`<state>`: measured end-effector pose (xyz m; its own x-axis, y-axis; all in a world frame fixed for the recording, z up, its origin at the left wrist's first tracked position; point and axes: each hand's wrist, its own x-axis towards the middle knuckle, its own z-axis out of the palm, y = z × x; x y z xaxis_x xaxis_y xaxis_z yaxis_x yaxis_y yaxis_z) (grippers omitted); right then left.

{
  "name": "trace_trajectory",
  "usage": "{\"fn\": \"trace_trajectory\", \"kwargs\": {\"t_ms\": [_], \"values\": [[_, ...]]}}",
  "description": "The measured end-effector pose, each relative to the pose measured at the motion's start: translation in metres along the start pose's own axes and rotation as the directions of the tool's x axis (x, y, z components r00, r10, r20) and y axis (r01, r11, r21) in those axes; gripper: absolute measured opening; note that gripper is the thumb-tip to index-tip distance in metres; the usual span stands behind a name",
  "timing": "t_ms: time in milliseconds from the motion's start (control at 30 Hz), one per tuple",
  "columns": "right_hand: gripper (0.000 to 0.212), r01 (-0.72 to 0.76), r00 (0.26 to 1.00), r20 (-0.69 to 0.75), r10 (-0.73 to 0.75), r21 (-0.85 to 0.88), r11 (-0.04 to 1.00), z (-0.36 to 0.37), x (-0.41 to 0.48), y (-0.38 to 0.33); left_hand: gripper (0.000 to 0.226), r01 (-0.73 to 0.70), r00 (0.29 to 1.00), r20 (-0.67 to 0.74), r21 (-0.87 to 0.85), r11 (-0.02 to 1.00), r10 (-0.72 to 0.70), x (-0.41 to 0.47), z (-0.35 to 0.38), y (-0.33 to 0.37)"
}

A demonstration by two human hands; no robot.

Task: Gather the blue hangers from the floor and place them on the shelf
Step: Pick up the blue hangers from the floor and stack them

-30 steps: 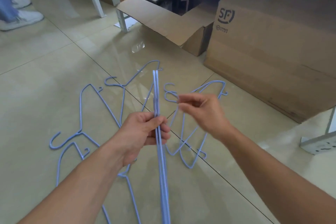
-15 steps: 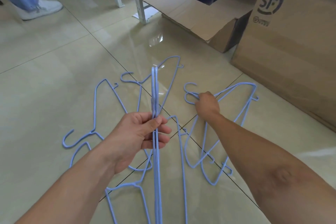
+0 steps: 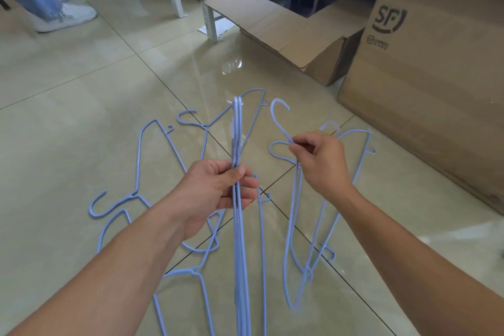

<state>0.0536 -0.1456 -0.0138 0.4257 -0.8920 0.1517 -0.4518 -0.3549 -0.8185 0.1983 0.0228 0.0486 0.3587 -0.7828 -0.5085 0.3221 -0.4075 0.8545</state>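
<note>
Your right hand (image 3: 321, 162) has come up off the floor since half a second ago, when it was pressed down on the hooks; now it pinches one blue hanger (image 3: 296, 226) by the neck just below its hook, thumb and forefinger closed on the wire, and the hanger's body dangles downward toward you. Your left hand (image 3: 215, 188) stays clamped on the bundle of hangers (image 3: 239, 240), gripped edge-on so they read as one thin stack running from above your fingers down past the bottom of the view.

On the tiled floor (image 3: 81, 122), several loose hangers (image 3: 152, 161) lie spread to the left of the bundle and under your left forearm, and at least one more (image 3: 360, 155) lies beneath your right hand, toward the big cardboard box (image 3: 436, 84) on the right. An open carton (image 3: 286, 32) sits beyond it, beside the white shelf legs (image 3: 207, 0) at the top of the view. Another person's white shoes (image 3: 68, 15) stand at the far left corner of the floor.
</note>
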Motion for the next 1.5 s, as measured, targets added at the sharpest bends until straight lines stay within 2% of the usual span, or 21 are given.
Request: {"fn": "trace_trajectory", "kwargs": {"t_ms": [100, 233, 300, 467, 567, 700, 767, 800, 867, 900, 967, 1100, 1200, 1300, 1400, 1500], "values": [[0.009, -0.102, 0.994, 0.066, 0.082, 0.394, 0.913, -0.014, -0.029, -0.037, 0.022, -0.009, 1.000, 0.020, 0.014, 1.000, 0.009, -0.004, 0.012, 0.004], [0.013, -0.139, 0.986, 0.159, 0.055, 0.586, 0.798, -0.016, -0.055, -0.064, 0.025, -0.019, 0.998, 0.063, 0.021, 1.000, 0.017, -0.015, 0.026, 0.009], [0.014, -0.151, 0.981, 0.189, 0.040, 0.620, 0.770, -0.016, -0.059, -0.069, 0.025, -0.034, 0.995, 0.093, 0.033, 0.999, 0.031, -0.019, 0.030, 0.011], [0.017, -0.154, 0.964, 0.265, -0.017, 0.612, 0.776, -0.021, -0.061, -0.076, 0.020, -0.051, 0.995, 0.088, 0.065, 0.997, 0.045, -0.025, 0.027, 0.011], [0.017, -0.158, 0.955, 0.294, -0.034, 0.603, 0.782, -0.019, -0.060, -0.078, 0.014, -0.053, 0.998, 0.041, 0.038, 0.998, 0.051, -0.025, 0.027, 0.007], [0.017, -0.183, 0.962, 0.272, 0.028, 0.562, 0.807, -0.010, -0.048, -0.066, 0.012, -0.059, 0.997, -0.056, -0.007, 0.998, 0.059, -0.023, 0.022, 0.003], [0.015, -0.184, 0.975, 0.202, 0.095, 0.492, 0.851, -0.003, -0.033, -0.041, 0.015, -0.047, 0.997, -0.061, -0.021, 0.999, 0.046, -0.022, 0.018, 0.003], [0.013, -0.187, 0.979, 0.153, 0.136, 0.400, 0.897, 0.003, -0.025, -0.025, 0.016, -0.042, 0.998, -0.057, -0.025, 0.999, 0.041, -0.022, 0.015, 0.003], [0.007, -0.181, 0.981, 0.085, 0.173, 0.091, 0.979, 0.016, -0.008, 0.012, 0.016, -0.036, 0.998, -0.044, -0.038, 0.999, 0.034, -0.020, 0.010, 0.002], [0.008, -0.164, 0.982, 0.083, 0.170, -0.077, 0.983, 0.023, -0.002, 0.028, 0.017, -0.034, 0.999, -0.039, -0.046, 0.998, 0.032, -0.019, 0.007, 0.001], [0.014, -0.109, 0.980, 0.125, 0.158, -0.329, 0.938, 0.038, 0.009, 0.052, 0.018, -0.030, 0.999, -0.032, -0.063, 0.998, 0.028, -0.017, 0.003, 0.000], [0.012, 0.018, 0.959, 0.232, 0.161, -0.619, 0.785, 0.059, 0.021, 0.068, 0.017, -0.021, 0.999, -0.028, -0.072, 0.997, 0.019, -0.016, -0.006, -0.001], [0.013, 0.088, 0.951, 0.259, 0.167, -0.747, 0.659, 0.067, 0.026, 0.076, 0.017, -0.013, 1.000, -0.025, -0.078, 0.997, 0.012, -0.017, -0.011, 0.000], [0.022, 0.127, 0.949, 0.269, 0.164, -0.802, 0.584, 0.072, 0.026, 0.086, 0.015, -0.005, 1.000, -0.030, -0.092, 0.996, 0.002, -0.016, -0.015, -0.002], [0.019, 0.135, 0.957, 0.252, 0.142, -0.825, 0.548, 0.073, 0.023, 0.091, 0.012, 0.002, 0.999, -0.043, -0.095, 0.995, -0.006, -0.016, -0.019, -0.004], [0.025, 0.170, 0.951, 0.283, 0.127, -0.817, 0.551, 0.068, 0.019, 0.088, 0.013, 0.003, 0.999, -0.045, -0.097, 0.995, -0.007, -0.016, -0.021, -0.006]]}}
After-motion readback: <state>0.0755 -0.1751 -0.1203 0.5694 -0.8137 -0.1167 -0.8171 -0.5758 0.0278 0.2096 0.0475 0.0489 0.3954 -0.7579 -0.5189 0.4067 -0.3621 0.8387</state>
